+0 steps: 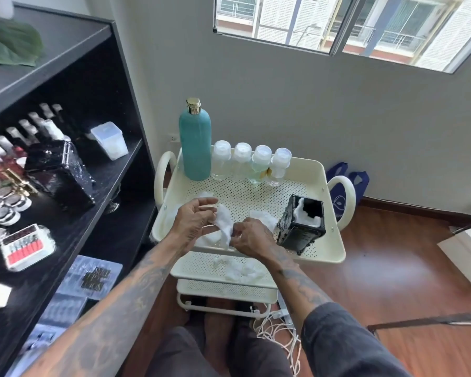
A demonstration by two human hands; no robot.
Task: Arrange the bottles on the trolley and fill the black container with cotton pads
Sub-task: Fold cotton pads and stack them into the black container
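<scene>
Over the trolley's top tray (325, 186), near its front edge: left hand (193, 224) and right hand (252, 239) both pinch one cotton pad (225, 223). Black container (301, 223) near right edge, partly filled. Five bottles (252, 164) line back edge.

Bottles (238, 159) along trolley (329, 170) back edge; container (301, 223) front right; shelf (65, 170) left.

Both hands (218, 229) on cotton pad (225, 223)
</scene>
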